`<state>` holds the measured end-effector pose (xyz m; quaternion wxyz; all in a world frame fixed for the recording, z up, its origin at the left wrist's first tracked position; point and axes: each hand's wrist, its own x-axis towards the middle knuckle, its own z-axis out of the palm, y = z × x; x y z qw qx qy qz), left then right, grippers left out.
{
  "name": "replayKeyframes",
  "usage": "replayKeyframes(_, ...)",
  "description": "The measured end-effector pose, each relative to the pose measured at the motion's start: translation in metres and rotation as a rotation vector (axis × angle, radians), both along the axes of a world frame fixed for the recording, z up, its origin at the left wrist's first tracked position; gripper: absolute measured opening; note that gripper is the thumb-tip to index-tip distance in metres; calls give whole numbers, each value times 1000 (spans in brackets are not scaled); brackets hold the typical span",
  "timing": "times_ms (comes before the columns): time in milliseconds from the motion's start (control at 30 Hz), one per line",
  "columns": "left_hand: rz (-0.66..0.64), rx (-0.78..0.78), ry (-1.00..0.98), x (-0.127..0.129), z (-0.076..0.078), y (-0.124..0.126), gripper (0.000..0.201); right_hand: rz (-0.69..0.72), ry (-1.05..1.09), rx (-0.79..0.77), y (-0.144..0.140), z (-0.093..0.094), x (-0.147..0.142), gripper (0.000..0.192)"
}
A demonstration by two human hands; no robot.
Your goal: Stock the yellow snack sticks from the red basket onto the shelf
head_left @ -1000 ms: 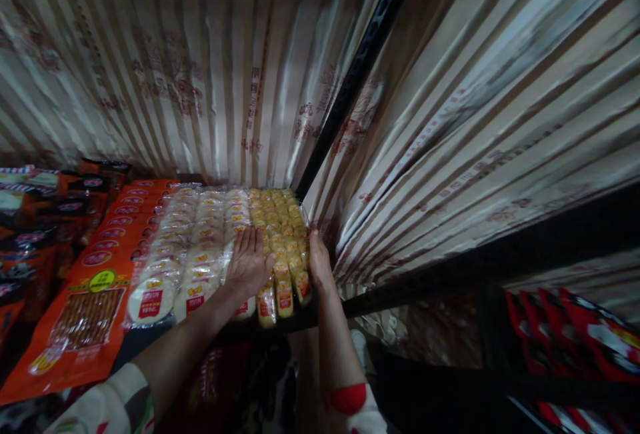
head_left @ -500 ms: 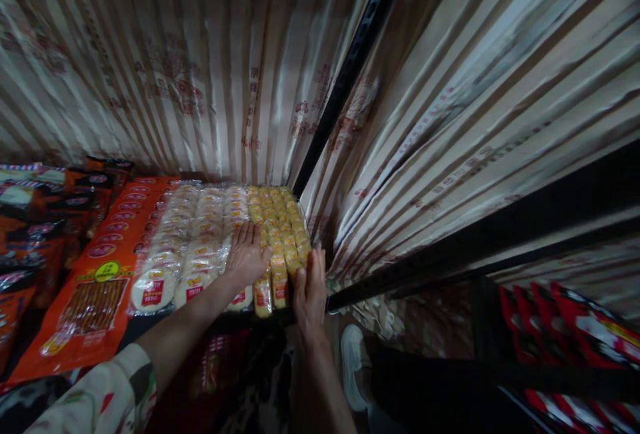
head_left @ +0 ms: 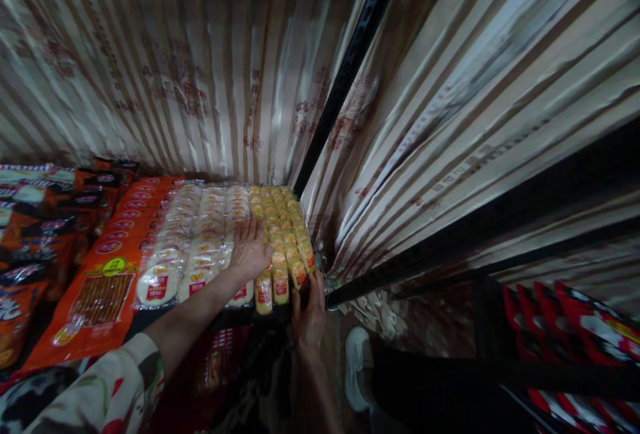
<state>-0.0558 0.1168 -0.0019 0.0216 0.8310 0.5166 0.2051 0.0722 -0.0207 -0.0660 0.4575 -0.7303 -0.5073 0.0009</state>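
Rows of yellow snack packets (head_left: 285, 241) lie on the shelf's right end, beside rows of white round cracker packs (head_left: 193, 247). My left hand (head_left: 249, 251) rests flat, fingers apart, across the seam between the white packs and the yellow packets. At the shelf's front edge, my right hand (head_left: 309, 314) has its fingertips against the front ends of the yellow packets. Neither hand grips anything.
Orange snack bags (head_left: 107, 267) fill the shelf to the left, with darker bags (head_left: 30, 234) beyond. Striped foil sheeting (head_left: 200, 67) backs the shelf. A black upright post (head_left: 350, 81) and black rail (head_left: 425, 254) bound the right. Red packs (head_left: 575, 334) sit lower right.
My right hand has drawn back from the packets' right side to the shelf's front edge. The left hand has stayed flat on the packs.
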Motion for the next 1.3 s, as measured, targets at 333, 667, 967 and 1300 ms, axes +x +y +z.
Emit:
replayKeyframes(333, -223, 139, -179, -10, 24, -55, 41, -34, 41, 41, 5, 0, -2, 38)
replayKeyframes(667, -516, 261, -270, -26, -32, -139, 29, -14, 53, 65, 16, 12, -2, 24)
replayKeyframes(967, -498, 287, -285, -31, -62, -143, 28, -13, -50, 70, 15, 7, 0, 21)
replayKeyframes(1300, -478, 337, -259, -25, -59, -143, 28, 11, -60, 175, 4, 14, -4, 22)
